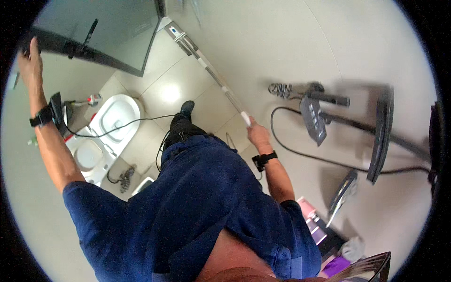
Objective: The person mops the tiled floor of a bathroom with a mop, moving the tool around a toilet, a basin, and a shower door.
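My right hand point(259, 135) is closed round the white grip end of a flat mop point(213, 75). The mop's striped pole slants away over the tiles, and its head rests by the far wall corner. At the far left, my left hand point(31, 63) is closed on the dark frame of a glass door point(105, 30), thumb up, with some fingers hidden behind the edge. A black lever handle point(89, 35) sits on that door frame, to the right of my left hand. Both wrists wear black straps, and a cable hangs from the left one.
On the left stands a white toilet point(136, 110) with its lid up, beside a black coiled cord point(126, 179). A black shower fixture point(314, 115) with a looping hose juts from the right wall. Lower right, a shelf point(336, 235) carries pink and purple items. Pale tiles point(159, 94) cover the floor.
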Action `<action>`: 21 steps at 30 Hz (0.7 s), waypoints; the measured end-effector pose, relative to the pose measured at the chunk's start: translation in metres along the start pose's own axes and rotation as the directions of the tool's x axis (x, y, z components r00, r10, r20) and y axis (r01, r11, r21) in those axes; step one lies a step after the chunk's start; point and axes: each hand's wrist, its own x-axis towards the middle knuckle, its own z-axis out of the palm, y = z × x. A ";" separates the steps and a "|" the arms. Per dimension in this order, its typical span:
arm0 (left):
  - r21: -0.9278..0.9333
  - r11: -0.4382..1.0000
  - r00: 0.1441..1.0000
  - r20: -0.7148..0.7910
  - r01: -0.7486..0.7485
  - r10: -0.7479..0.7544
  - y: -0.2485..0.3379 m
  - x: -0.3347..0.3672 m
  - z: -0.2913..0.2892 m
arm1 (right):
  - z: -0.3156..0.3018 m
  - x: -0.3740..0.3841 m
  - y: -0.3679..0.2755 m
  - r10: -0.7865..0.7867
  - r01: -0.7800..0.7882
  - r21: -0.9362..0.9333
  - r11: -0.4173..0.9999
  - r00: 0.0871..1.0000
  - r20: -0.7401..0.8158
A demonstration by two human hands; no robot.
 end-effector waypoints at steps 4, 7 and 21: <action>-0.085 0.996 0.998 0.062 0.009 -0.003 0.016 -0.009 -0.011 | 0.051 -0.076 0.092 0.123 -0.124 -0.027 0.992 0.992 -0.020; -0.183 0.983 0.995 0.102 0.024 -0.005 0.064 -0.024 -0.016 | 0.103 -0.179 0.156 0.282 -0.282 0.007 0.960 0.960 0.008; -0.035 0.996 0.988 0.130 -0.082 0.086 0.233 -0.058 -0.035 | 0.160 -0.461 0.267 0.418 -0.418 -0.005 0.908 0.908 0.036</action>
